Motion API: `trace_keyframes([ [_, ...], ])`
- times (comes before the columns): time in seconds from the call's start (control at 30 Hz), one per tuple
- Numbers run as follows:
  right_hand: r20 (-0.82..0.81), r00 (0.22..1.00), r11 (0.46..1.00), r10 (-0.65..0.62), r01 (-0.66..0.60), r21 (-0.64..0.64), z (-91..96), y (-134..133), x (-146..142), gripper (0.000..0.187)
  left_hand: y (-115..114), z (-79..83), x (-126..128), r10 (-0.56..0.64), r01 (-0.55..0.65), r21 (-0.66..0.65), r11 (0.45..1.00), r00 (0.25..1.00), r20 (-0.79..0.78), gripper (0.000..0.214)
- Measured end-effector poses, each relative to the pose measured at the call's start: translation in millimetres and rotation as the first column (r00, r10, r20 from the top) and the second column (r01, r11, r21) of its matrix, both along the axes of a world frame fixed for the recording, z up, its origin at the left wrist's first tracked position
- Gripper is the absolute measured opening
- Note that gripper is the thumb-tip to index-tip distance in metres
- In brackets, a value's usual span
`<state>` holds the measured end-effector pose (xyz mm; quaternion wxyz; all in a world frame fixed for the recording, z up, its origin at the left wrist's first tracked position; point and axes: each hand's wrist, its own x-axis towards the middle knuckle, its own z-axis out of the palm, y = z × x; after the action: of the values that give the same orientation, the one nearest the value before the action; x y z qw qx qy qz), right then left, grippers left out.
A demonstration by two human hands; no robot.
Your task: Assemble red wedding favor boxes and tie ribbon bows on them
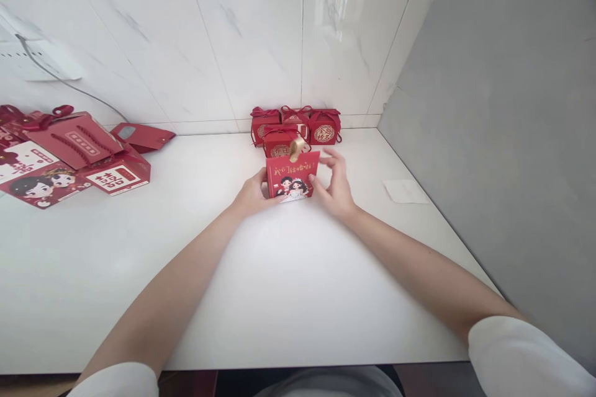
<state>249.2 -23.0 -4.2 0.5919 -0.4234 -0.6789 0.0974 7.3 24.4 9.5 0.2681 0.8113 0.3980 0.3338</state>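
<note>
A small red gift box [292, 172] with a cartoon bride and groom and gold lettering on its front is held above the white table. On its top is a gold ribbon [297, 149]. My left hand [254, 193] grips the box's left side, with the thumb along the lower front. At the right edge is my right hand [338, 185]; its thumb touches the front of the box and its fingers are apart beside the upper corner. Just behind stands another red box [279, 136] with a ribbon, partly hidden by the held one.
Several red ribboned boxes [325, 130] stand against the tiled wall [261, 31]. At the left are larger red gift boxes [51, 177] and a red pouch-like item [146, 138]. A white paper piece [405, 191] lies at the right, near a grey panel [503, 105]. A cable [69, 84] runs along the wall.
</note>
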Motion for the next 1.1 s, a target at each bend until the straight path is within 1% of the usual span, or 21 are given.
trace_keyframes([
  [0.03,-0.024,0.999,0.993,-0.046,0.048,0.11,3.8,-2.0,0.2,0.038,-2.4,0.5,2.5,0.033,-0.026,0.13,0.991,0.998,-0.053,0.072],
  [0.07,-0.035,0.997,0.979,-0.064,0.07,0.194,7.7,-4.3,0.1,0.042,-4.3,1.4,4.7,0.058,-0.032,0.257,0.966,0.994,-0.095,0.068],
  [0.13,-0.024,0.999,0.957,-0.041,0.046,0.285,15.1,-9.9,-1.2,0.05,-6.3,3.3,7.6,0.086,-0.007,0.472,0.882,0.985,-0.147,0.061],
  [0.17,-0.009,1.0,0.955,-0.017,0.019,0.297,18.3,-13.1,-2.4,0.053,-6.6,4.0,8.4,0.09,0.013,0.545,0.838,0.983,-0.162,0.059],
  [0.23,0.014,0.999,0.962,0.037,-0.039,0.271,23.6,-19.6,-5.3,0.056,-6.1,4.1,8.9,0.099,0.034,0.636,0.771,0.98,-0.173,0.057],
  [0.27,0.003,0.998,0.969,0.065,-0.063,0.239,25.7,-22.4,-6.7,0.053,-5.5,3.7,8.8,0.102,0.038,0.66,0.75,0.98,-0.172,0.056],
  [0.33,-0.08,0.99,0.982,0.113,-0.099,0.162,28.9,-25.8,-8.7,0.04,-4.7,2.5,8.1,0.095,0.041,0.669,0.742,0.982,-0.165,0.056],
  [0.4,-0.217,0.968,0.99,0.129,-0.112,0.09,30.2,-25.5,-9.2,0.026,-4.4,1.9,7.1,0.08,0.038,0.643,0.765,0.985,-0.152,0.055],
  [0.5,-0.362,0.928,0.996,0.089,-0.088,0.019,29.7,-19.5,-7.5,0.022,-5.0,2.6,5.1,0.074,0.025,0.588,0.809,0.987,-0.145,0.055],
  [0.6,-0.402,0.913,0.997,0.065,-0.078,-0.016,28.6,-12.6,-4.9,0.022,-5.6,4.2,3.6,0.075,0.024,0.551,0.834,0.985,-0.155,0.055],
  [0.7,-0.419,0.903,0.993,0.094,-0.115,-0.024,27.4,-8.4,-2.8,0.022,-5.2,4.8,3.0,0.078,0.015,0.515,0.857,0.984,-0.159,0.055],
  [0.77,-0.423,0.899,0.989,0.112,-0.141,-0.037,25.4,-6.9,-1.8,0.024,-4.3,4.7,2.3,0.077,0.006,0.465,0.885,0.984,-0.159,0.057],
  [0.83,-0.42,0.9,0.985,0.121,-0.162,-0.064,22.4,-6.3,-1.4,0.026,-3.0,4.3,0.7,0.062,0.001,0.365,0.931,0.985,-0.16,0.059],
  [0.93,-0.395,0.913,0.986,0.101,-0.146,-0.086,19.3,-7.5,-1.2,0.026,-1.2,3.2,-2.1,-0.003,0.022,0.123,0.992,0.988,-0.151,0.062],
  [0.97,-0.372,0.924,0.991,0.084,-0.117,-0.067,19.7,-8.5,-1.0,0.026,-0.8,2.8,-2.7,-0.042,0.048,0.037,0.998,0.989,-0.14,0.062],
  [1.03,-0.298,0.954,0.999,0.044,-0.047,-0.002,22.9,-10.8,-0.1,0.027,-0.7,1.9,-2.7,-0.13,0.12,-0.1,0.988,0.987,-0.094,0.062],
  [1.1,-0.199,0.98,0.999,0.021,-0.011,0.051,27.7,-12.5,1.2,0.032,-0.9,1.2,-1.4,-0.192,0.183,-0.185,0.965,0.981,-0.028,0.063],
])
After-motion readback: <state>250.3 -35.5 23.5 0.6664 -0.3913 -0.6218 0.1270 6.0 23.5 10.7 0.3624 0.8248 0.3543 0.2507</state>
